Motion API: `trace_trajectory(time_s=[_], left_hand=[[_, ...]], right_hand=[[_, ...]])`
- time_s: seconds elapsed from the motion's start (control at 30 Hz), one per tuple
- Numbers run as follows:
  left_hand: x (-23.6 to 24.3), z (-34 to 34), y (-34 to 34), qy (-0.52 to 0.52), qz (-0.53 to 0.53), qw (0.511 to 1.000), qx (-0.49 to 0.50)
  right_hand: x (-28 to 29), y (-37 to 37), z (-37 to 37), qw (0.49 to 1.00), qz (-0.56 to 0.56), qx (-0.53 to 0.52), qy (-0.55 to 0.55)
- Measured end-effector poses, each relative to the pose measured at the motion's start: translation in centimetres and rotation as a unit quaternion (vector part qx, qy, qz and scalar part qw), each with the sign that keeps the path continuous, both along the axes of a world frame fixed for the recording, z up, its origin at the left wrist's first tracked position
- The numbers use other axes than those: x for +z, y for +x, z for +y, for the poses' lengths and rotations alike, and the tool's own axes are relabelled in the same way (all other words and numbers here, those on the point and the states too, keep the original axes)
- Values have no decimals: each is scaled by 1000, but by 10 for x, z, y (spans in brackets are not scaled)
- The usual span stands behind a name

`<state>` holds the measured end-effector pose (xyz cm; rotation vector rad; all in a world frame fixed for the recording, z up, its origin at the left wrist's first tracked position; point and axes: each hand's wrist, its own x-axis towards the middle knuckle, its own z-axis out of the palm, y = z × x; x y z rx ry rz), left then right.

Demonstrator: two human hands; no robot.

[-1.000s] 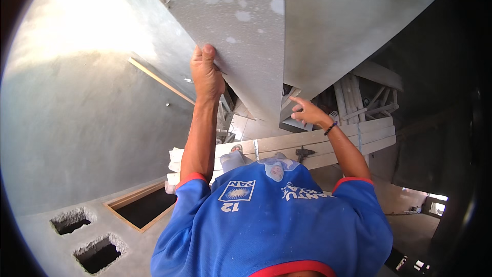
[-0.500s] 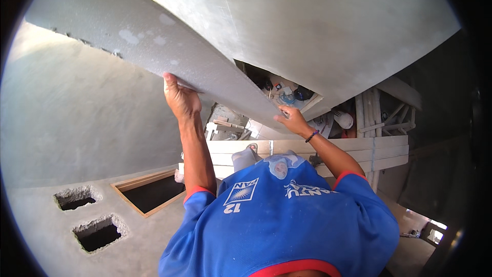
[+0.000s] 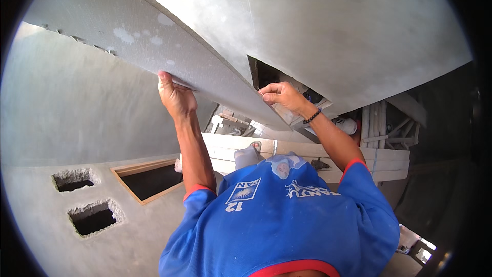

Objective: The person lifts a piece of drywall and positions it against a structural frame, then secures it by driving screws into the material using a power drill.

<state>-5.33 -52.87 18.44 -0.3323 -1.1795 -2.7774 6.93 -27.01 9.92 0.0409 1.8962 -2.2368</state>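
Observation:
A long grey board [image 3: 138, 36] slants from the upper left down toward the middle, with pale blotches on its face and a ragged lower edge on the left. My left hand [image 3: 177, 100] grips its lower edge, thumb up against the face and fingers partly hidden by the board. At the board's opposite edge is my right hand [image 3: 285, 96], its thumb and fingertips pinched together. A thin pale sliver seems to show at those fingertips, too small to name.
Below me lie pale planks [image 3: 338, 160] with a foot on them. A wood-framed opening [image 3: 125, 184] and two rough holes [image 3: 95, 218] pierce the left wall. Stacked timber [image 3: 376, 123] and a person's white headwear [image 3: 346, 125] are at the right. A dark gap [image 3: 266, 74] opens beyond the board.
My right hand has moved up and left along the board's edge, its fingers drawing into a pinch. My left hand keeps its hold, shifting slightly left in the picture.

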Motion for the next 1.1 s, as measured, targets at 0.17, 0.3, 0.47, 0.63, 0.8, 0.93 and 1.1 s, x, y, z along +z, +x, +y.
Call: trace_trajectory(time_s=[0.17, 0.3, 0.47, 0.63, 0.8, 0.93, 1.1], left_hand=[[6, -7, -2, -20, 6, 999, 39], [14, -14, -3, -45, 14, 997, 55], [8, -22, -20, -53, 19, 997, 53], [6, -34, -32, -63, 20, 995, 78], [21, -45, -30, -48, 17, 994, 97], [45, -67, -6, -12, 20, 996, 89], [61, -97, 10, 37, 54, 994, 91]], right_hand=[[-3, -19, -10, 999, 35, 25, 9], [-13, -28, -20, 995, 102, -9, 16], [28, -53, -17, 979, 152, -90, -97], [34, -61, 29, 925, 129, -33, 357], [-56, -38, 16, 865, 185, 157, 439], [-110, -15, -34, 878, 199, 149, 408], [-118, -4, -45, 922, 190, -3, 338]])
